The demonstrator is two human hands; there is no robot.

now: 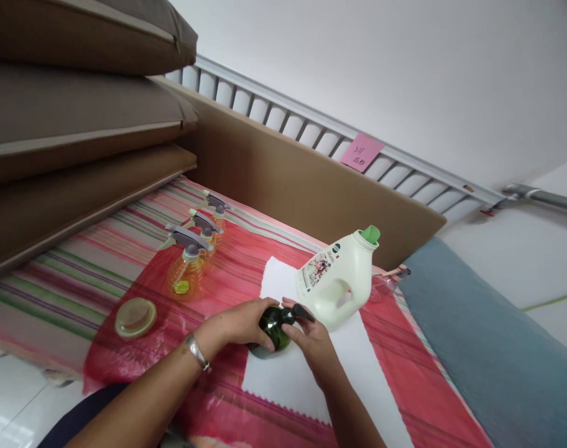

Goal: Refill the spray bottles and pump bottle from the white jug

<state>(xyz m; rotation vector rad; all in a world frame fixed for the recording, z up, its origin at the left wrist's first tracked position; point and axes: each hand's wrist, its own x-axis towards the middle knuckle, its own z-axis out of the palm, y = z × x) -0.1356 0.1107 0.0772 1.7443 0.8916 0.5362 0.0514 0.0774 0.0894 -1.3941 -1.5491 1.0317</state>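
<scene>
A dark green pump bottle point(275, 328) stands over the edge of a white zigzag-edged cloth point(288, 382). Around its body wraps my left hand point(248, 320), which wears a silver bracelet. My right hand point(311, 339) has its fingers closed round the black pump head point(302, 312) at the bottle's top. Just beyond the right hand is a large pale-green jug point(337, 277) with a handle, a printed label and a bright green spout.
Several spray bottles with orange liquid point(183, 279) stand on the left of the red sheet point(232, 261). A round pale lid point(135, 317) lies nearer. Stacked cushions point(87, 112) rise on the left; a brown board point(283, 168) stands behind, before a radiator point(246, 102) with a pink note point(362, 151).
</scene>
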